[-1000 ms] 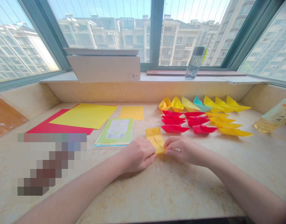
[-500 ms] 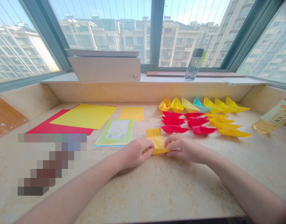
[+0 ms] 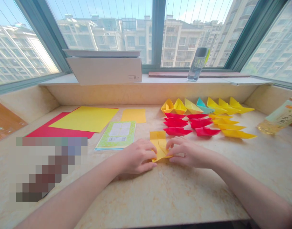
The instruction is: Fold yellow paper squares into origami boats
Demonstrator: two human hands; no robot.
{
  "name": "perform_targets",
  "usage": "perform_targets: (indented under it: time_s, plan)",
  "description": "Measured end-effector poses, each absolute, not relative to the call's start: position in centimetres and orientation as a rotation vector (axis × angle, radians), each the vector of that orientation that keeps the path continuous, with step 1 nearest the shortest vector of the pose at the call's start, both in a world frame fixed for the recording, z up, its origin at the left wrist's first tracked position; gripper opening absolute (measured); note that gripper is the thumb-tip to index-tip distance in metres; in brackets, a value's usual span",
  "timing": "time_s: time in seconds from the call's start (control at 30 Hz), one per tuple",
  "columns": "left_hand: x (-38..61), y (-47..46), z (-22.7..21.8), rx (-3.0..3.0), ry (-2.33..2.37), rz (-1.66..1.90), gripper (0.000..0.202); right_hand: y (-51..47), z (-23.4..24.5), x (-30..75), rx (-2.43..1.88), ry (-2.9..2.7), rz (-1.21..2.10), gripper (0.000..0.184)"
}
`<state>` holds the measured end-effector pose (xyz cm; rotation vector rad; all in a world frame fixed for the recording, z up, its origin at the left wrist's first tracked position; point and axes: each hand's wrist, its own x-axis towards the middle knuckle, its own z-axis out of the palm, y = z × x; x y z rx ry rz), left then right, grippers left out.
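Observation:
A partly folded sheet of yellow paper (image 3: 158, 141) lies on the stone counter between my hands, with fold lines showing across it. My left hand (image 3: 141, 156) is closed at its near left corner, the fingertips pressing on the edge. On the other side, my right hand (image 3: 184, 151) pinches the near right corner between thumb and fingers. Just beyond my right hand are several folded red paper boats (image 3: 178, 131) in rows. Part of the paper's lower edge is hidden by my fingers.
Yellow paper boats (image 3: 238, 133) and a teal one (image 3: 203, 106) stand at the back right. A tea bottle (image 3: 277, 117) lies tilted at far right. Left are a green booklet (image 3: 119, 130), an orange-yellow square sheet (image 3: 133, 115), and large yellow (image 3: 88, 119) and red sheets (image 3: 44, 125).
My left fingers have shifted along the paper's near left corner and the thumb has come out straighter. The paper's near edge now looks angled rather than straight. My right hand keeps its pinch.

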<state>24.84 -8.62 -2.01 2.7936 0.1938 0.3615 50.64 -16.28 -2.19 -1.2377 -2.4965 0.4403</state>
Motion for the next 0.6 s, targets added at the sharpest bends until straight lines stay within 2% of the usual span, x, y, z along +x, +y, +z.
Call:
perform_targets:
  time_s: [0.37,0.6]
  plan:
    - [24.8,-8.3,-2.1,2.831,0.365,0.431,0.017,-16.0,-2.6,50.3,-1.258,-2.316,0.424,0.017]
    - [25.0,-8.8,-2.4,2.771,0.196,0.505,0.023,-15.7,-3.3,50.5,-1.27,-2.255,0.419,0.022]
